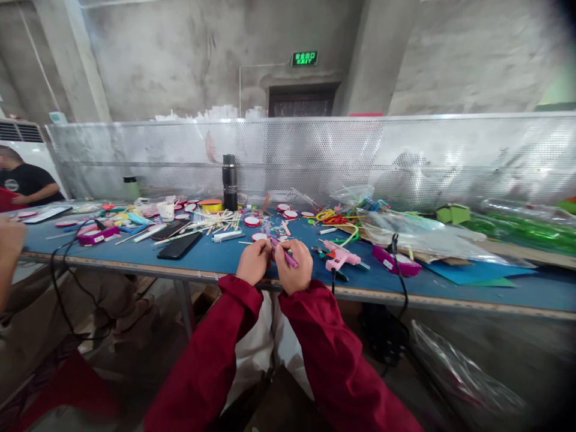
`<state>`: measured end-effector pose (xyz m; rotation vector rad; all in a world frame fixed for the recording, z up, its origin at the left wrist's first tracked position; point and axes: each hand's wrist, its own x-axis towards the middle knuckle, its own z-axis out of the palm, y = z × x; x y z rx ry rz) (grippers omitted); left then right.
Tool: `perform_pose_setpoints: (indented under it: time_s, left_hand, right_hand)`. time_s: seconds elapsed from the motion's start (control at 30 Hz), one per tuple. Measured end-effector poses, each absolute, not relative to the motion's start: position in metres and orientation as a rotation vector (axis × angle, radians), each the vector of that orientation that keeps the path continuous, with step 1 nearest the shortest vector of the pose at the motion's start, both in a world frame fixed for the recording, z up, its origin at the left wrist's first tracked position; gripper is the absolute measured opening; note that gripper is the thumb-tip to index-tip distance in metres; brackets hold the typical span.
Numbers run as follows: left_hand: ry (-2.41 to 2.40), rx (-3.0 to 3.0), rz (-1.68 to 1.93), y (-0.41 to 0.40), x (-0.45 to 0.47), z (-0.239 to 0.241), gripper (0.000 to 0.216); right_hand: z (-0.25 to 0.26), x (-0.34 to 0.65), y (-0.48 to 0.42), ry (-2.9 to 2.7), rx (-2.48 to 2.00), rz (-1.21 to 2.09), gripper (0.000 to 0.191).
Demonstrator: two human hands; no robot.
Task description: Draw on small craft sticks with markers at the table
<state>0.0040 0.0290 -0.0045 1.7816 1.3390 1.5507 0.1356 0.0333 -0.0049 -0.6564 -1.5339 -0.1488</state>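
Just over the table's front edge, my left hand is closed, fingers pinching a thin, light purple stick that points up and away. My right hand is wrapped round a purple pen, held slanted, with its front end close to the stick. Both hands nearly touch, and the fingers partly hide where pen and stick meet. A pink glue gun lies right of my right hand. Beyond my hands are a white marker and a round red-and-white piece.
A black phone and scattered wooden sticks lie left on the blue table. Behind stands a black thermos before a perforated metal panel. Purple boxes, cables and plastic bags spread right. Another person's hand shows far left.
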Motion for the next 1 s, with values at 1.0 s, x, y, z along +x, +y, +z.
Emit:
perform_pose_setpoints:
  time_s: [1.0]
  left_hand:
    - [1.349,1.782,1.571,0.0233,0.0069,-0.0003,0.023]
  right_hand:
    - [-0.0058,0.1353,0.0331,-1.551,-0.632,-0.172,0.015]
